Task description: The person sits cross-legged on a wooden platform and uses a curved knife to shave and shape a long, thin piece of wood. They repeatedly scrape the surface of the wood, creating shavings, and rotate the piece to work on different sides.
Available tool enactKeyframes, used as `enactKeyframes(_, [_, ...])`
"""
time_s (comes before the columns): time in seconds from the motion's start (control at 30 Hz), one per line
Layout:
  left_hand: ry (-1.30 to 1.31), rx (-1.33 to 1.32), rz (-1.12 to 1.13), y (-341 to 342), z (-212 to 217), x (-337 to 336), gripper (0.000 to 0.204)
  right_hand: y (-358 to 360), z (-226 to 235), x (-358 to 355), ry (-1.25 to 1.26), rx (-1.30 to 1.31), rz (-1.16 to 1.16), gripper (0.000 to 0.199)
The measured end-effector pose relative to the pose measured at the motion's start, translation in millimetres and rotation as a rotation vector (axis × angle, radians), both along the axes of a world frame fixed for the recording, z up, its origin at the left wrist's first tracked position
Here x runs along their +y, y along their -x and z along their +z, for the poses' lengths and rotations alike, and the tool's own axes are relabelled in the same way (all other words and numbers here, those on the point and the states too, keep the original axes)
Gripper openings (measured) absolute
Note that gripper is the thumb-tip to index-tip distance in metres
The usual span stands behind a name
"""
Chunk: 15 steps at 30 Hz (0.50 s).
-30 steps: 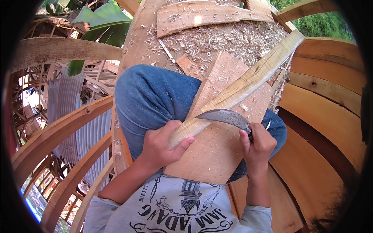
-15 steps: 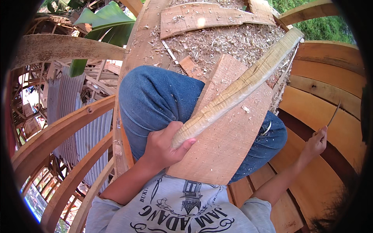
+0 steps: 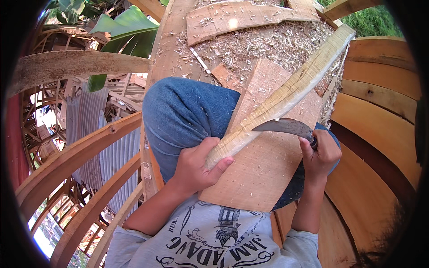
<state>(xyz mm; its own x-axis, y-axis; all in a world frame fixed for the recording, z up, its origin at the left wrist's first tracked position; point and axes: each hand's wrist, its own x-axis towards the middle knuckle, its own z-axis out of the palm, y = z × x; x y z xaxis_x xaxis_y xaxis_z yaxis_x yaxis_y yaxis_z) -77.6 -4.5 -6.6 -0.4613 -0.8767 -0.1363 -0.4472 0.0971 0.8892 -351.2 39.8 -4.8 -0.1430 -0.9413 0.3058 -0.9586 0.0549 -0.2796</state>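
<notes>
A long pale wooden stick (image 3: 286, 94), carved rough along its length, lies slanted across a flat reddish board (image 3: 263, 165) that rests on my lap. My left hand (image 3: 196, 167) grips the stick's near end. My right hand (image 3: 319, 154) holds the dark handle of a curved knife (image 3: 283, 126), whose blade lies against the middle of the stick. My knee in blue jeans (image 3: 183, 116) sits under the board's left side.
Wood shavings (image 3: 268, 42) cover the planks ahead, with a flat offcut (image 3: 241, 15) and a small wood scrap (image 3: 225, 76) on them. Curved wooden ribs (image 3: 80, 156) run on the left, stacked planks (image 3: 380, 129) on the right. Green leaves (image 3: 125, 27) hang beyond.
My right hand swung out to the right with the knife half a second ago and has come back, putting the blade on the stick again. My left hand kept its grip.
</notes>
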Motion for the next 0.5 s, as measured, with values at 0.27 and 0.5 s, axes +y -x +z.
enactKeyframes(0.27, [-0.081,0.001,-0.064,-3.8,3.8,-3.8,0.029,85.3,11.0,43.3,0.231,-0.565,-0.763,0.051])
enactKeyframes(0.5, [-0.080,-0.084,-0.029,-0.1,21.5,4.6,0.029,-31.6,15.5,29.4,-0.062,-0.436,-0.111,0.039])
